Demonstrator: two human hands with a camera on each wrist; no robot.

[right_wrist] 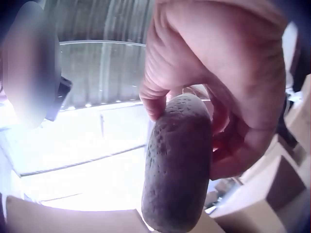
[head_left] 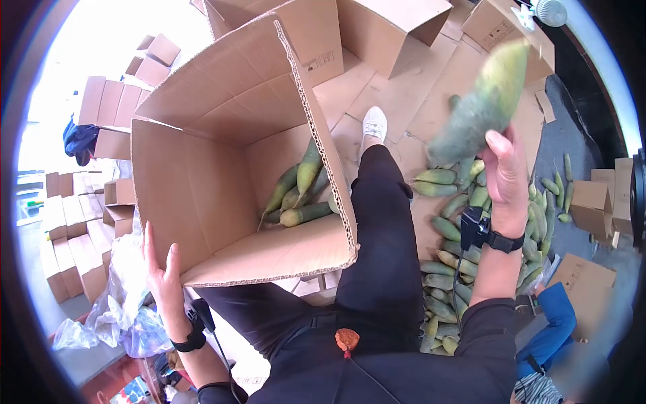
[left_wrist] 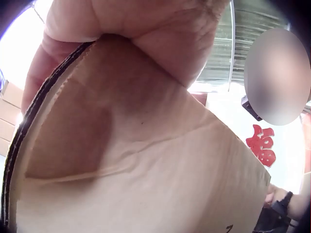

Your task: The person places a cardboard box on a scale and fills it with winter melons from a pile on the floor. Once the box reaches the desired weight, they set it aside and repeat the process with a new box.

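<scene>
A large cardboard box (head_left: 195, 182) lies tilted, its opening towards me, with several green radishes (head_left: 308, 168) inside. My left hand (head_left: 165, 283) holds its lower left corner; in the left wrist view, that hand (left_wrist: 141, 29) lies over the edge of the cardboard (left_wrist: 146, 160). Raised at the right, my right hand (head_left: 506, 172) grips a big green radish (head_left: 488, 101), slightly blurred. The right wrist view shows the thumb and fingers of this hand (right_wrist: 218, 63) round one end of the radish (right_wrist: 177, 165).
Many radishes (head_left: 441, 279) lie piled on the floor at the right. More cardboard boxes (head_left: 383, 30) stand ahead, with others (head_left: 77, 209) at the left beside plastic bags (head_left: 138, 330). Another person's blue sleeve (head_left: 552, 316) shows at the lower right.
</scene>
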